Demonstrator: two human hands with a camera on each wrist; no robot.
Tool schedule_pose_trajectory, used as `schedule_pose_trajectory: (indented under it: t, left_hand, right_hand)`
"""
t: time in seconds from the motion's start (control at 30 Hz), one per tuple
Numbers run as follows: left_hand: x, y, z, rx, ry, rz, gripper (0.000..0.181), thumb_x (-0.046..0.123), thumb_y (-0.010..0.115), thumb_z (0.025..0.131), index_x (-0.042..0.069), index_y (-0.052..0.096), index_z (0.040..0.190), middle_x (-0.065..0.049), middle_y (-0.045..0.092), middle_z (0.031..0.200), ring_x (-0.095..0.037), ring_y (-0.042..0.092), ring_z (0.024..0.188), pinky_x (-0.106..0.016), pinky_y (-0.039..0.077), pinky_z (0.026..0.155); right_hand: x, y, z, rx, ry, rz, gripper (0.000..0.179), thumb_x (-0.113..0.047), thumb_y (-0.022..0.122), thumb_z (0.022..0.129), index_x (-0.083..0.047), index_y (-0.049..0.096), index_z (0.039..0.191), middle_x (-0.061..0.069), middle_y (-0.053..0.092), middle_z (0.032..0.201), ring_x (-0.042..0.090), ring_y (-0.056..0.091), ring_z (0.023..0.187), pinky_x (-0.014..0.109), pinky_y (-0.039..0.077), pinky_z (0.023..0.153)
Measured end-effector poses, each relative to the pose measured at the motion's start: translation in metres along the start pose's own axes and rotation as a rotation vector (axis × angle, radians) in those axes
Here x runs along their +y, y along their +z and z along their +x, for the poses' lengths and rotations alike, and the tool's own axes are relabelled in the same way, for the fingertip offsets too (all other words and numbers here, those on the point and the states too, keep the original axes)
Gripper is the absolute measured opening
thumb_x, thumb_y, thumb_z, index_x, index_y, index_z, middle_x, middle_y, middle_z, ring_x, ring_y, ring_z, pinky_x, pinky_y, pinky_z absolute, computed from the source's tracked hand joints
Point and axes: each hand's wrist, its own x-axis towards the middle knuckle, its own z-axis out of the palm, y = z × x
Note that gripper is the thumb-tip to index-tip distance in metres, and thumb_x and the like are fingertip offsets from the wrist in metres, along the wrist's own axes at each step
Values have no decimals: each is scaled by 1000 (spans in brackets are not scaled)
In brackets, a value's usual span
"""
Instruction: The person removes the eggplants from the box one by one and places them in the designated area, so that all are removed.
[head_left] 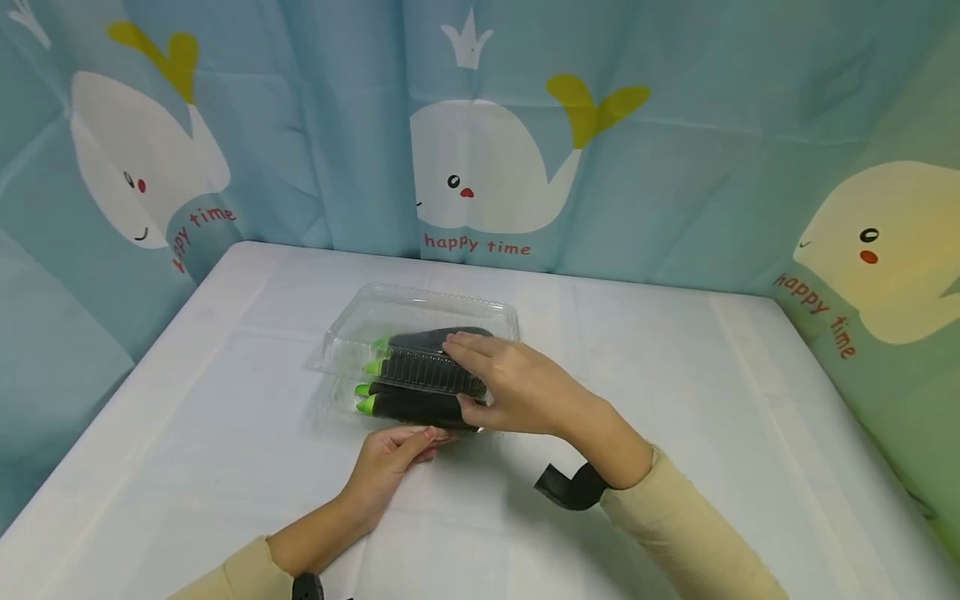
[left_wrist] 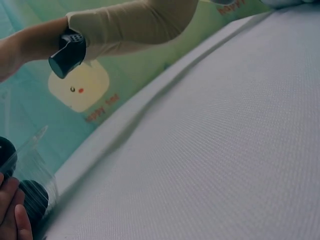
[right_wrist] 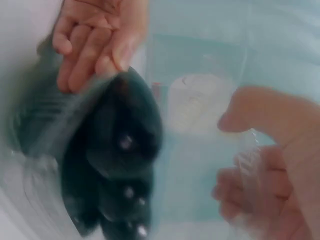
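Note:
A clear plastic clamshell box [head_left: 339, 410] rests on the table with several dark eggplants [head_left: 416, 408] inside, their green stem ends toward the left. Its hinged lid [head_left: 442, 310] stands partly raised over them. My left hand [head_left: 390, 460] pinches the front rim of the base between thumb and fingers. At the lid's right end, my right hand [head_left: 525, 387] holds its edge, thumb below and fingers above. In the right wrist view the transparent lid edge [right_wrist: 250, 175] passes between thumb and fingers, and the rounded eggplant ends [right_wrist: 125, 130] show close by.
A white cloth covers the table [head_left: 675, 400]. Behind and beside it hangs a blue curtain [head_left: 345, 150] printed with white whales. A black strap [head_left: 573, 487] sticks out from the right wrist.

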Motion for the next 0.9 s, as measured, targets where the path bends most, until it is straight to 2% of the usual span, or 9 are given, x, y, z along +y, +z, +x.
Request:
schedule_pose_trajectory:
  t: [0.2, 0.4, 0.5, 0.73, 0.9]
  left_hand:
    - [0, 0, 0, -23, -1, 44, 37, 21, 58, 91, -11, 62, 108, -14, 66, 105, -19, 60, 102, -28, 49, 85]
    - [2, -1, 0, -22, -17, 50, 38, 22, 58, 91, -11, 62, 108, -14, 66, 105, -19, 60, 102, -27, 48, 86]
    - [5, -2, 0, -20, -48, 31, 37, 22, 60, 90, -11, 63, 107, -13, 66, 104, -18, 61, 101, -27, 49, 85]
    - [15, -10, -1, -30, -133, -49, 33, 18, 61, 89, -10, 63, 107, -11, 67, 102, -18, 62, 99, -25, 49, 83]
    - [22, -23, -5, 26, -167, -59, 32, 23, 58, 90, -6, 65, 101, -10, 68, 98, -19, 63, 97, -26, 49, 83]
  right_hand:
    - [13, -15, -9, 185, 42, -2, 51, -25, 76, 75, 8, 62, 111, 18, 63, 109, 27, 60, 102, 37, 50, 84]
    - [29, -15, -8, 352, 75, 18, 60, -48, 56, 85, 6, 64, 109, 18, 65, 106, 28, 62, 98, 38, 51, 83]
    - [38, -13, -7, 418, 95, 58, 62, -50, 55, 84, 6, 65, 108, 17, 65, 105, 27, 63, 96, 36, 51, 82]
    - [49, -15, -4, 459, 68, 133, 56, -45, 61, 82, 5, 67, 104, 16, 66, 101, 26, 64, 94, 30, 50, 83]
    - [51, -18, -3, 460, 71, 151, 51, -40, 67, 80, 6, 67, 103, 16, 67, 100, 26, 64, 93, 29, 49, 84]
